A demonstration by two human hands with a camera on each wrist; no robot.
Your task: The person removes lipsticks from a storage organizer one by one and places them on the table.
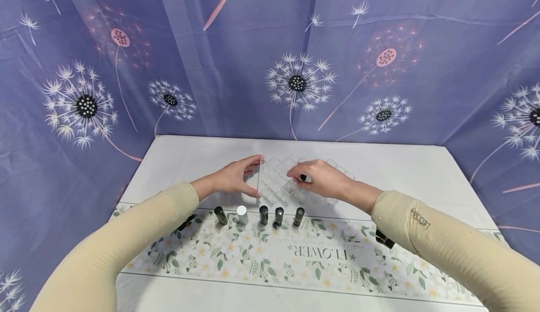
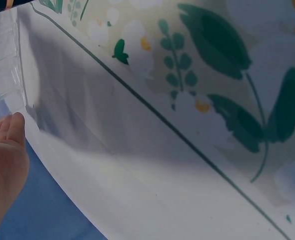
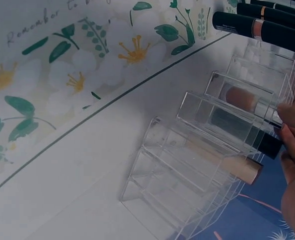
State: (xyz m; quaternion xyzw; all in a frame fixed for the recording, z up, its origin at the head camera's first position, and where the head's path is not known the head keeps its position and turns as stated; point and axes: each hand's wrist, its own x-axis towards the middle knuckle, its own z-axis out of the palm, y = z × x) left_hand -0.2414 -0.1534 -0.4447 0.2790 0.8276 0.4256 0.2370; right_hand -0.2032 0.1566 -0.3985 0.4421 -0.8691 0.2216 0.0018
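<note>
A clear acrylic lipstick organizer (image 1: pixel 276 174) with slanted compartments rests on the white table. My left hand (image 1: pixel 236 176) holds its left end between thumb and fingers; the left wrist view catches only part of this hand (image 2: pixel 7 155) beside the organizer's edge. Over the middle of the organizer, my right hand (image 1: pixel 322 178) pinches a lipstick tube with a silvery end (image 3: pixel 267 111), which sits in a compartment. Next to it stands a tube with a black end (image 3: pixel 270 145), and beyond that one with a tan end (image 3: pixel 248 170). The fingers partly hide the pinched tube.
On the floral mat (image 1: pixel 320 274), in front of the organizer, several lipstick tubes stand in a row, among them a silver one (image 1: pixel 242 215) and a black one (image 1: pixel 298 216). A purple dandelion curtain (image 1: pixel 236 68) closes off the back and sides.
</note>
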